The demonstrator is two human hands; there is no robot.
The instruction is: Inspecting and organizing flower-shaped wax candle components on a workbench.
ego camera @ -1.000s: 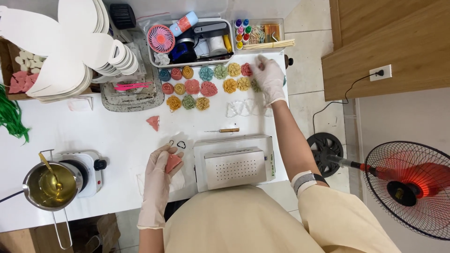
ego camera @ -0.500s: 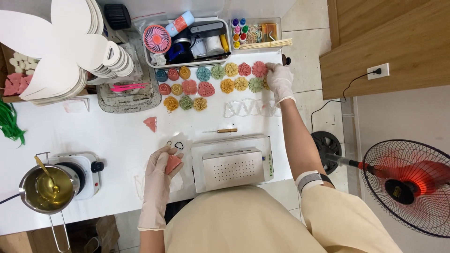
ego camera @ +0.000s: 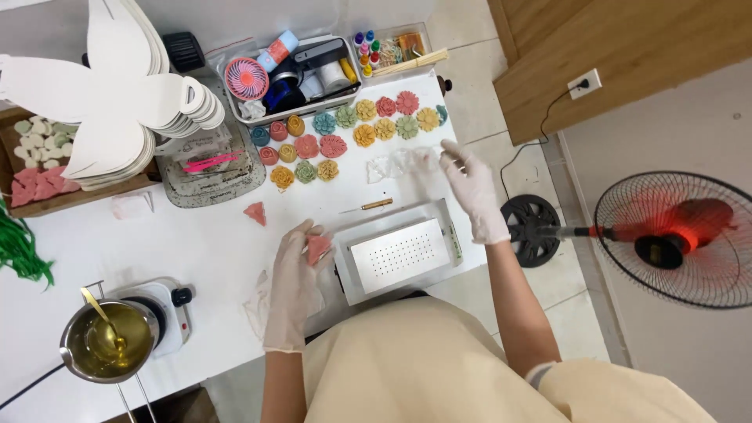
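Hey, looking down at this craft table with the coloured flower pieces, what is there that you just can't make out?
Head view only:
- Right hand: motion-blurred over the clear moulds, so contact cannot be told.
- Pink piece: partly covered by the left hand; its shape is unclear.
- Small bottles in the tray: too small to tell apart.
- Green strands: cut off by the left edge.
- Pot contents: only a yellowish liquid shows.

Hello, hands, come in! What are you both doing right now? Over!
Left hand pinching a pink wax piece beside the white box. Right hand open, empty, above the clear molds. Nothing between them.
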